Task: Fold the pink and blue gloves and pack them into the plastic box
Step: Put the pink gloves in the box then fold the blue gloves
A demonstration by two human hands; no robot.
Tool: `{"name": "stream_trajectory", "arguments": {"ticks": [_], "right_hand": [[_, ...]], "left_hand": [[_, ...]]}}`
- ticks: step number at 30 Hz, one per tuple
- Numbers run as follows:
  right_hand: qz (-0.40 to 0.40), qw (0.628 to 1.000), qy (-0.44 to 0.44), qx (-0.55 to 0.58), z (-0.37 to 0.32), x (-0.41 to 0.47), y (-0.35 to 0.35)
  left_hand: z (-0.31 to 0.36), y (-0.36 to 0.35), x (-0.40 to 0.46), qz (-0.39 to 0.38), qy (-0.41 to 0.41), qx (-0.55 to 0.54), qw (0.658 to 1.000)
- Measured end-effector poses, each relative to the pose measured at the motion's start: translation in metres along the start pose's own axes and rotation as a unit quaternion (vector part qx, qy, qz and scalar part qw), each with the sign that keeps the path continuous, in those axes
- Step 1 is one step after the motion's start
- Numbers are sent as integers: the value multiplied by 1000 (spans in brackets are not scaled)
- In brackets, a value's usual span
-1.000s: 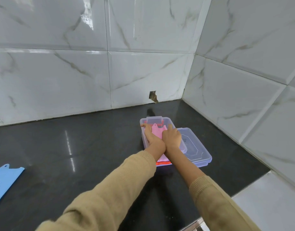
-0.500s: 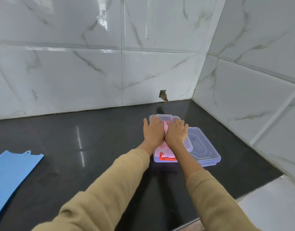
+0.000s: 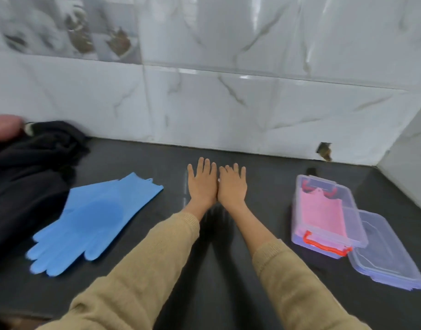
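Pink glove [image 3: 320, 211] lies folded flat inside the clear plastic box [image 3: 300, 225], which sits on the dark counter [image 3: 252, 270] to our right, near the corner of the marbled tile wall [image 3: 228, 110]. We see 2 orange-red latches on the box, 1 at its near end [image 3: 324, 242] and 1 at its far end. The clear lid [image 3: 383, 256] is off and rests tilted against the box's right side, its far edge overlapping the box rim.

Blue glove [image 3: 90, 220] lies unfolded and flat on the counter to our left, cuff pointing toward the wall and its fingertips toward us, well apart from the box.

Between the 2 gloves we hold both hands out, palms down, side by side and touching along the inner edges. Our left hand [image 3: 202, 186] and right hand [image 3: 232, 188] have straight, relaxed fingers [image 3: 206, 166] and hold nothing; whether they rest on the counter or hover just above it, we cannot tell. Tan sleeves [image 3: 138, 270] cover both forearms.

A heap of black cloth [image 3: 30, 167] sits at the far left against the wall, just beside the blue glove's left edge, with a blurred pink thing [image 3: 3, 126] at the frame edge above it. A small chipped hole [image 3: 325, 151] shows at the base of the wall behind the box.
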State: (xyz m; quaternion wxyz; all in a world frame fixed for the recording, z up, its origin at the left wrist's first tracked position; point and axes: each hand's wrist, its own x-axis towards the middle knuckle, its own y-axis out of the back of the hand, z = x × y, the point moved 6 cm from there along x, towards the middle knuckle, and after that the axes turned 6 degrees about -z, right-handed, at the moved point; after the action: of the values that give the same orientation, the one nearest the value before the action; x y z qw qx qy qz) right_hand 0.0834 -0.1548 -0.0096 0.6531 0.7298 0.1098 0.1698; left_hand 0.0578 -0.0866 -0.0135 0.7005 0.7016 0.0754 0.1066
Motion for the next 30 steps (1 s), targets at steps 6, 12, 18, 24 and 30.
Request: {"name": "stream_trajectory", "arguments": {"ticks": [6,12,18,24,30], "right_hand": [[-104,985,101,88,-94,-15,-51],[-142,969,140,145,-135,-31,-72],[-168,955,131,205,-130,-31,-77],[-130,961,135,203,-116,-19,-69],[-53,979,186,66,-110,-8,-61]], "left_hand": [[-106,-51,-41,-64,176,-22,982],[-155,-73,-69,-59,259,-83,961],[-157,-70,-60,-35,217,-76,973],[-147,-72,-53,-13,185,-117,976],[-115,-72,-47,6,86,-185,979]]}}
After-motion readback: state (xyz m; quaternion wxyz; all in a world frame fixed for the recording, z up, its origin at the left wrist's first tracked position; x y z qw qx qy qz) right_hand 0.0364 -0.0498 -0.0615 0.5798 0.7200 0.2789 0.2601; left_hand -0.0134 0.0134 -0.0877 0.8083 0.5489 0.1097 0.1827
